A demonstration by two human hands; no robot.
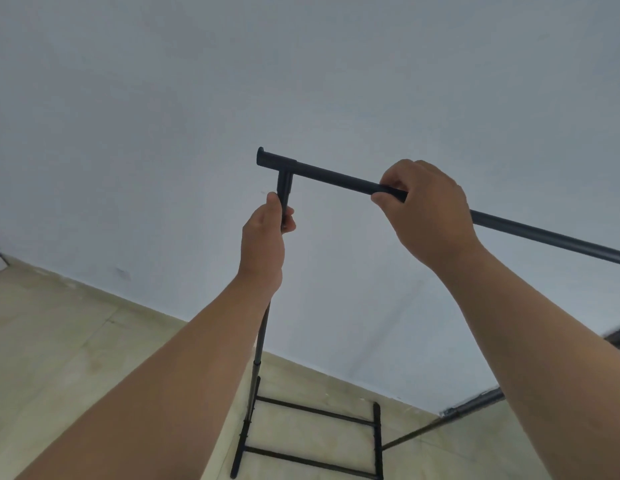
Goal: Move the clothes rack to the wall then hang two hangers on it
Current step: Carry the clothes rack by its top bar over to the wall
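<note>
Now, step in hand: moving the clothes rack [339, 178] toward the wall [301, 81]; the hanging part is not yet begun, as I judge.
Left hand: the left hand [265, 242] is closed around the upright pole [261, 337], just under the T-joint [284, 183] at the top corner of the rack.
Right hand: the right hand [428, 211] is closed over the top bar [543, 233], a little way along from that same corner.
Hands together or apart: apart, each one clamped on its own part of the rack.
Rack position: it stands on the floor [59, 358], near the pale wall; its base [312, 441] with two cross rungs lies close to the line where floor and wall meet, but I cannot tell if it touches the wall.
Rack direction: the top bar runs off to the right edge of the view, so the far end is not seen.
Hangers: none is in view.
Other thing: a dark metal piece [474, 403] shows low at the right by the wall; what it is, I cannot say.
Next move: probably push or set the rack flat along the wall with both hands holding firm, then release it and go for the first hanger.
Care: the rack looks light and tall, so it may tip if one hand lets go too early.
</note>
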